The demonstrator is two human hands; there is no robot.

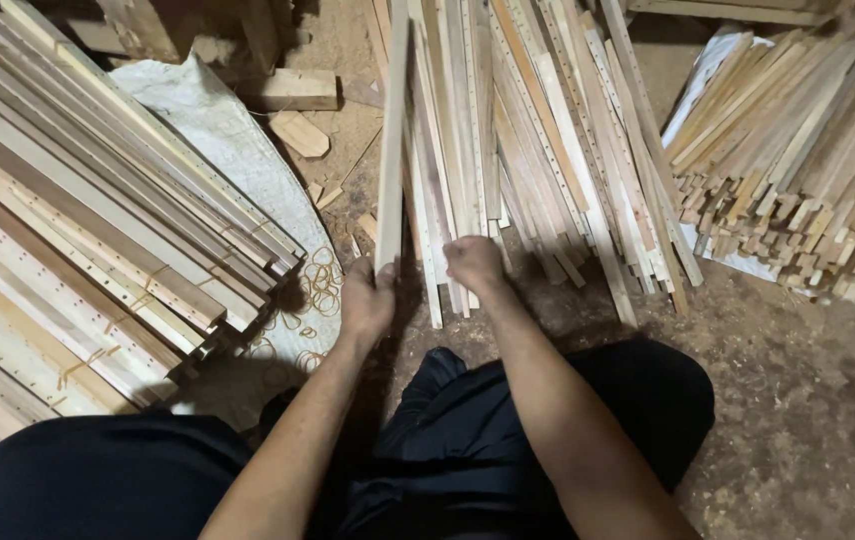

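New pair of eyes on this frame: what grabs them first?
Wood everywhere: a loose slat pile fans out ahead, a banded stack fills the left, and shorter sticks lie heaped at right. At centre the left hand grips the end of one slat, lifted from the pile, while the right hand closes on slat ends beside it. Rubber bands lie scattered on a white sack.

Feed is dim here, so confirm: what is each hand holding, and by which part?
Left hand grips a long wooden slat by its near end. Right hand closes on the near ends of slats in the middle pile.
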